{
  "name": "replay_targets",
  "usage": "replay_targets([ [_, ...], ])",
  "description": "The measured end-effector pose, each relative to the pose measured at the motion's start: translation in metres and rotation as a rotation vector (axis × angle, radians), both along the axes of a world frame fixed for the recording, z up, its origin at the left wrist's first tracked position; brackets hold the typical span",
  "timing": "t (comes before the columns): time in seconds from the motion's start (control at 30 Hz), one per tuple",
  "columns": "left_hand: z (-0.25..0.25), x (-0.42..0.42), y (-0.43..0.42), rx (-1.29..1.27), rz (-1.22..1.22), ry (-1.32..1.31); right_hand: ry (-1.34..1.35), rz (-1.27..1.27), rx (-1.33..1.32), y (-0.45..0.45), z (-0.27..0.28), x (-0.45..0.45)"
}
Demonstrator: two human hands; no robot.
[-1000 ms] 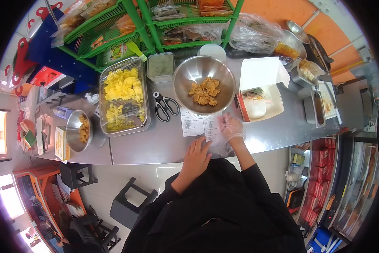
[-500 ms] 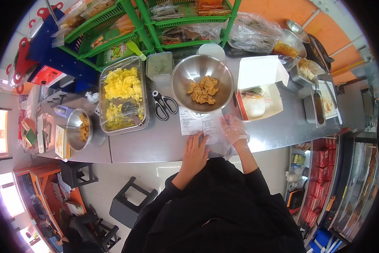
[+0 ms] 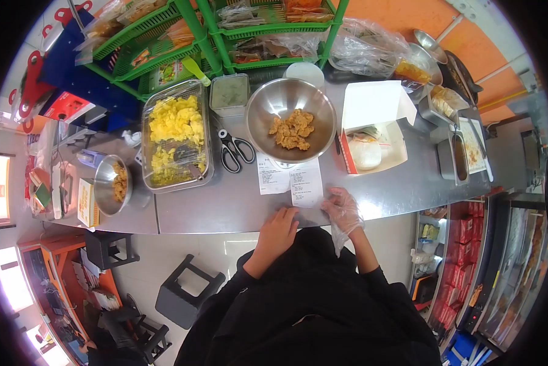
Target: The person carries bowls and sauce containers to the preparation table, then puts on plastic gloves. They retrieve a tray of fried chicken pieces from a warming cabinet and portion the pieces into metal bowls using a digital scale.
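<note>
Two printed paper receipts, the left one (image 3: 273, 177) and the right one (image 3: 306, 185), lie side by side on the counter, their tops partly under a steel bowl (image 3: 262, 122) holding fried chicken pieces (image 3: 293, 129). My bare left hand (image 3: 278, 229) rests at the counter's near edge, fingers stretched out just below the right receipt. Beside that receipt's lower right corner is my right hand (image 3: 342, 210) in a loose clear plastic glove, fingers loosely bent and apart; whether it touches the paper I cannot tell. Black-handled scissors (image 3: 230, 154) lie left of the bowl.
A clear tub of yellow food (image 3: 175, 131) stands left, beside a smaller steel bowl (image 3: 107, 189) of fried pieces. An open white box (image 3: 377, 102) holding a wrapped white item is at right. Green basket shelves (image 3: 274, 33) line the back. A dark stool (image 3: 182, 293) stands below.
Both hands have drawn back toward the counter's near edge. My left fingers have come off the right receipt, and its print now shows more fully.
</note>
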State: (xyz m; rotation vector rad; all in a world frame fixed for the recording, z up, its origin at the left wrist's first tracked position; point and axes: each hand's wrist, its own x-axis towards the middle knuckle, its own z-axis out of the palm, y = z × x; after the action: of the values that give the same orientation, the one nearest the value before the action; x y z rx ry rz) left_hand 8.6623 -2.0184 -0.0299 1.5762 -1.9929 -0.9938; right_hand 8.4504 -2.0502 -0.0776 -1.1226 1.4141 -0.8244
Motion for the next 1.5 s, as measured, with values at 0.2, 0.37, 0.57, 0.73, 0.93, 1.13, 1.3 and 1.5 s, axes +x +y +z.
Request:
replay_targets([
  [0.2,-0.009,-0.009,0.009,0.009,-0.154,-0.165,-0.128,-0.027,0.037,-0.001,0.007,0.001],
  [0.37,-0.014,-0.014,0.012,0.01,-0.222,-0.217,-0.139,-0.029,0.038,-0.002,0.016,0.003],
  [0.57,-0.017,-0.023,0.014,0.033,-0.317,-0.3,-0.13,-0.038,0.04,0.0,0.011,0.003],
  [0.73,-0.013,-0.03,0.02,0.064,-0.435,-0.158,-0.099,-0.045,0.045,-0.001,0.011,0.004],
  [0.93,-0.003,-0.021,0.02,0.171,-0.308,-0.148,-0.095,-0.045,0.0,0.002,0.002,0.002],
  [1.13,-0.001,-0.016,0.024,0.196,-0.325,-0.002,-0.109,-0.073,0.022,0.005,-0.002,0.002],
  [1.3,-0.006,-0.007,0.025,0.289,-0.367,0.001,0.189,-0.008,-0.148,0.008,-0.02,-0.012],
  [1.5,0.022,0.069,0.02,0.35,-0.087,0.2,0.64,-0.009,-0.296,0.0,0.019,-0.025],
])
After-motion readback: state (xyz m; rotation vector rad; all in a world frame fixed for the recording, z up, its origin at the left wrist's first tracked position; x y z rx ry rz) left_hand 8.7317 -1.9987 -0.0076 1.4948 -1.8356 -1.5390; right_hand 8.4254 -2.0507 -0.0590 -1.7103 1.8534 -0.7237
